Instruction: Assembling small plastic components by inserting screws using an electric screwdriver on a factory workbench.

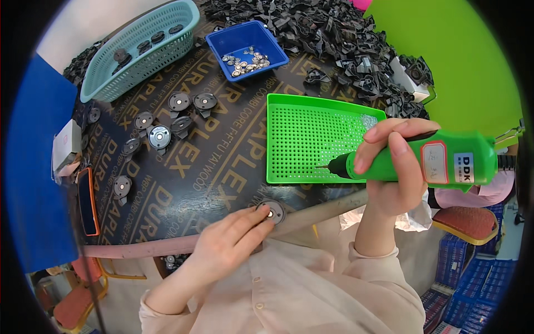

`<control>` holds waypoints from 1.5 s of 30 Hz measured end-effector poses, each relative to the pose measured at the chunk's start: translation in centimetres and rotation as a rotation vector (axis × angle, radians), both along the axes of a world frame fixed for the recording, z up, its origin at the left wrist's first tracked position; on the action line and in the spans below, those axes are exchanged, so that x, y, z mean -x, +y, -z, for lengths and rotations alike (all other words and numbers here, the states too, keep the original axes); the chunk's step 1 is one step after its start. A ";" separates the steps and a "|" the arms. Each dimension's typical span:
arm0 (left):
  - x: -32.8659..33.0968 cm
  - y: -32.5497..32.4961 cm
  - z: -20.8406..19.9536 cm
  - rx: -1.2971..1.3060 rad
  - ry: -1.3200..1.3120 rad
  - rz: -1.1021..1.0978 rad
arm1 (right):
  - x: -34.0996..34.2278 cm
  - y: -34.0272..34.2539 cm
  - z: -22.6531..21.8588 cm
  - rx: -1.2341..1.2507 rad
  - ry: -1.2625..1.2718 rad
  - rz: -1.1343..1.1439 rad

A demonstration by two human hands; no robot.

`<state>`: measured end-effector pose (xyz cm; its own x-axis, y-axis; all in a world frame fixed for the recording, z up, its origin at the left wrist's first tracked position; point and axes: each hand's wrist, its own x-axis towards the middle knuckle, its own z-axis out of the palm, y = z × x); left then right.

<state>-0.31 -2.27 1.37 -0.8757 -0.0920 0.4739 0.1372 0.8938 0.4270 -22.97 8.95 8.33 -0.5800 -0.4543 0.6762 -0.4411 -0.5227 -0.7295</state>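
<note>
Head view looks down on a dark desk (222, 167) with pale printed lettering across its top. At the near edge of the desk the left hand (231, 242) lies palm down, its fingers (253, 218) pressed together and resting on a small round grey disc part (271, 211) with a shiny metal centre; the fingertips touch the left side of the disc and hold it flat on the desk. The right hand (392, 172) is raised just to the right of it, wrapped firmly around a green electric screwdriver (439, 161), thumb on the near side and fingers curled over the top. The tool lies roughly level, its dark bit pointing left over the lower right corner of a green perforated tray (311, 139), clear of the disc part.

Farther back on the left, a loose group of similar round disc parts (161, 125) lies on the desk, most of them face up. Behind them stands a teal plastic basket (142, 47) with a few dark parts inside. Beside it sits a small blue tray (247, 47) holding small silvery metal rings. A large heap of black plastic pieces (339, 44) covers the far right of the desk. At the left edge lie a phone in an orange case (88, 200) and a small white box (67, 146).
</note>
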 end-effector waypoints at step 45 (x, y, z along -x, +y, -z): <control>0.9 3.4 2.5 -0.087 0.099 -0.252 | -5.8 1.6 -1.6 -0.126 0.027 -0.408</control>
